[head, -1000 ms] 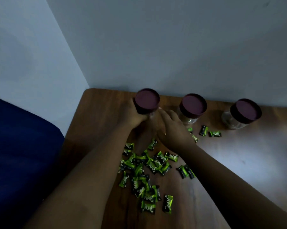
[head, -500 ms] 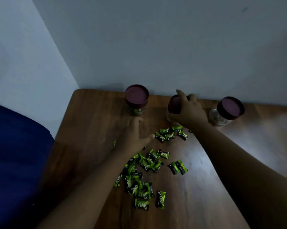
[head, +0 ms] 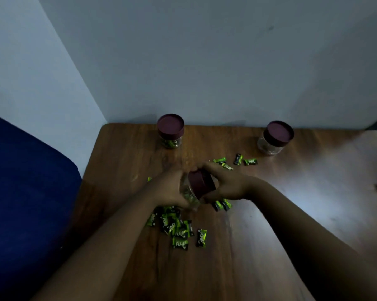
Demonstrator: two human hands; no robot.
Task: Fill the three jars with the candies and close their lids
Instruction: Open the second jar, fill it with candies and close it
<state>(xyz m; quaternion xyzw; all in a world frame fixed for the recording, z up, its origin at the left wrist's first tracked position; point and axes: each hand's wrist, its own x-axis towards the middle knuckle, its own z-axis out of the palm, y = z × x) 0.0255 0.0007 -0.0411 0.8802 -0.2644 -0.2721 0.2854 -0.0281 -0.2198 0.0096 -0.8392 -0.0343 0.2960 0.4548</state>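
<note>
Both hands on a tilted jar [head: 188,193], left hand [head: 169,190] on glass, right hand [head: 227,184] on lid [head: 201,183]

Maroon lids [head: 170,125] top clear jars [head: 269,147], candies [head: 180,232] wear green-and-black wrappers, and the desk [head: 126,161] shows brown woodgrain.

A wooden table [head: 291,203] stands pushed into the corner of two plain pale walls [head: 204,61], with a dark blue piece of furniture [head: 27,192] just beside its left edge in dim light.
</note>
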